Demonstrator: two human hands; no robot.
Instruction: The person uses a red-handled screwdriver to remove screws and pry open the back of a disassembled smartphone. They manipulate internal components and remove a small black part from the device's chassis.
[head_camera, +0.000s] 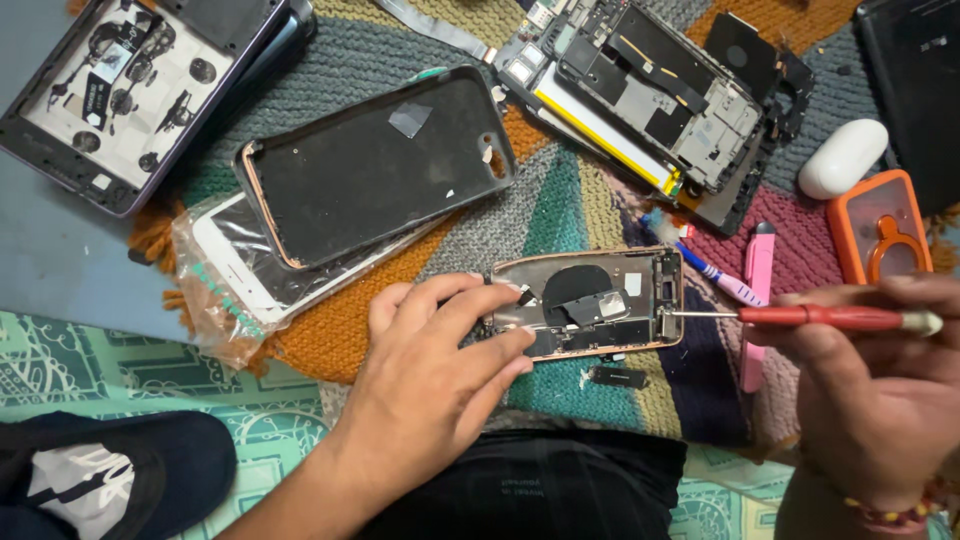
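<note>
An opened phone body (600, 300) with a rose-gold frame lies on a knitted multicolour mat (560, 200), its inner parts showing. My left hand (440, 360) rests flat on the phone's left end, fingers spread over it. My right hand (880, 380) holds a red-handled screwdriver (830, 317) level, its thin metal tip touching the phone's right edge. A small dark loose part (617, 377) lies on the mat just below the phone.
A black phone case (375, 165) lies over a white phone in a plastic bag (235, 270). Other opened phones sit at the top left (130, 90) and top middle (640, 90). A white earbud case (842, 158), an orange case (880, 228) and a pink tool (757, 290) lie to the right.
</note>
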